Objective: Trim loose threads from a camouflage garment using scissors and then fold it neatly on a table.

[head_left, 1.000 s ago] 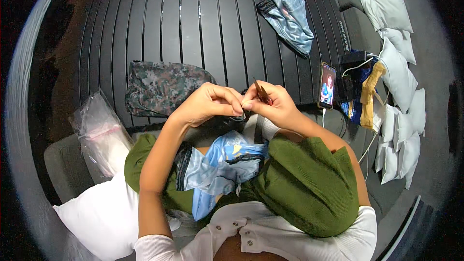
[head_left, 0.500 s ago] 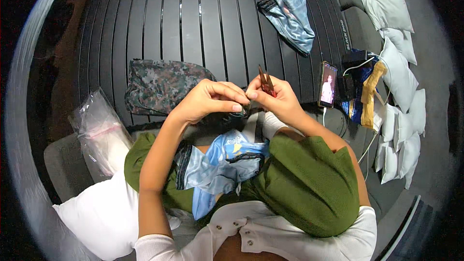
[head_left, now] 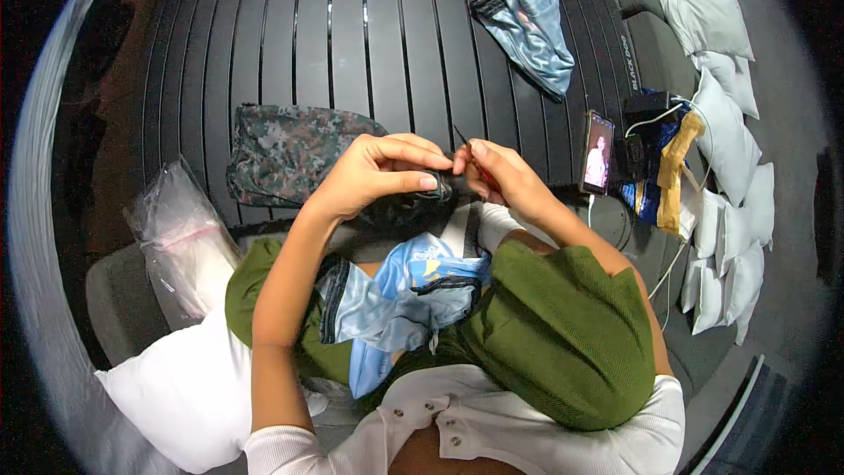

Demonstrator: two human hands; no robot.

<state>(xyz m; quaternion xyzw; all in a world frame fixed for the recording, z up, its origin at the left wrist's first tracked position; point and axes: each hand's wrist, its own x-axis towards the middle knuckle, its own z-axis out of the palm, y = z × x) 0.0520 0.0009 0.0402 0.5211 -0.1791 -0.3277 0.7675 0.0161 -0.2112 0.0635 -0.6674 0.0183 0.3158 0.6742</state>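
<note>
A dark camouflage cloth item [head_left: 290, 158] lies across the table's near edge, its black gathered end hanging toward my lap. My left hand [head_left: 378, 174] is closed, thumb and fingers pinching that black end. Close against its fingertips, my right hand [head_left: 501, 178] is closed around small thread snips [head_left: 461, 135]. A thin dark blade points up past the fingers and a bit of red handle shows in the palm. Any thread between the hands is too small to make out. On my lap lies a crumpled light blue cloth item [head_left: 413, 295] with black edging.
Another light blue cloth item [head_left: 527, 26] lies at the far right of the black slatted table [head_left: 352, 44]. A lit phone [head_left: 597, 154] stands at the right, beside cables and a blue and yellow bag [head_left: 675, 171]. A clear plastic bag [head_left: 185, 237] and white pillow [head_left: 189, 387] are at left.
The snips have turned from two blades showing upright to one thin blade tilted left. My right fingers have curled in, and my left hand has shifted slightly.
</note>
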